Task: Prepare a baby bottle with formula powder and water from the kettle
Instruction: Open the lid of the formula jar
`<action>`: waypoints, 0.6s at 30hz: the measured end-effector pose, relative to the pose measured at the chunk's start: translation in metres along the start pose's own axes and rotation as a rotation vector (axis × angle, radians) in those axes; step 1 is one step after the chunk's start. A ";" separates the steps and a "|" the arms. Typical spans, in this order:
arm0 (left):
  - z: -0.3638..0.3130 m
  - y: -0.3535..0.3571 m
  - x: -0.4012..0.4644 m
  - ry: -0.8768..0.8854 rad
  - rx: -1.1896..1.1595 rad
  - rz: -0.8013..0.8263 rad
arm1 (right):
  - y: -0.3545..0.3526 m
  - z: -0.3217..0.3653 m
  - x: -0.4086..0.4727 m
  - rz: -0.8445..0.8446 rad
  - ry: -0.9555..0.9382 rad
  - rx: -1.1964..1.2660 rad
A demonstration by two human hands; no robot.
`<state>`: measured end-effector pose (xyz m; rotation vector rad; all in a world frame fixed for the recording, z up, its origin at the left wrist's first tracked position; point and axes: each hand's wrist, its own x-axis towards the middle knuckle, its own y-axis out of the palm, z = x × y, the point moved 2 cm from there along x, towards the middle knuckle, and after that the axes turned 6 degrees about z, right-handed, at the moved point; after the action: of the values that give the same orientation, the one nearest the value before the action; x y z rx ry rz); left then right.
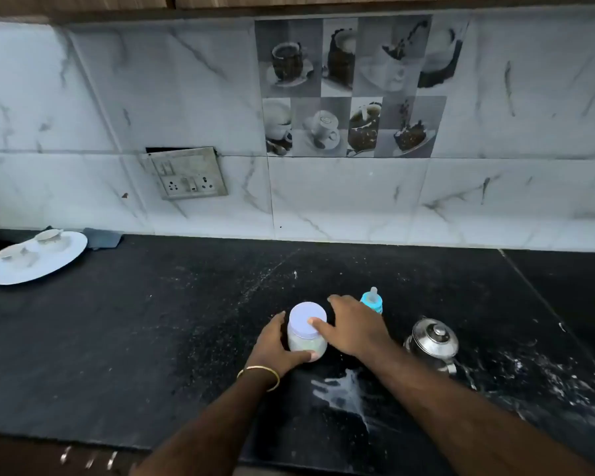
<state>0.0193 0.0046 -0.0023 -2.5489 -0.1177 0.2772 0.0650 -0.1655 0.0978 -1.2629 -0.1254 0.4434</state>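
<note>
A clear jar of pale formula powder (306,343) with a lilac lid (306,317) stands on the black counter (152,338). My left hand (277,345) wraps around the jar's body from the left. My right hand (352,328) rests on the right side of the lid, thumb on top and fingers spread behind it. Behind my right hand stands a baby bottle with a blue collar and a clear teat (372,298), its body mostly hidden. A steel kettle with a knobbed lid (432,341) sits to the right of my right wrist.
White spilled liquid or powder (344,395) smears the counter near my right forearm, with more splashes at the right (547,379). A white plate with small pieces (37,257) lies at far left. A socket panel (188,173) hangs on the marble-tiled wall.
</note>
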 end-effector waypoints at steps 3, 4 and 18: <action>0.000 0.009 0.000 -0.039 -0.164 -0.095 | -0.002 0.009 0.019 0.106 -0.047 -0.053; -0.004 0.012 -0.002 -0.048 -0.193 -0.109 | -0.004 0.014 0.023 0.136 -0.061 -0.076; -0.012 0.019 0.007 0.042 -0.371 -0.179 | 0.013 0.039 0.057 0.245 -0.098 -0.201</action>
<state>0.0298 -0.0169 -0.0039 -2.8841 -0.4141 0.1414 0.1005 -0.1060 0.0892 -1.4610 -0.1004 0.7188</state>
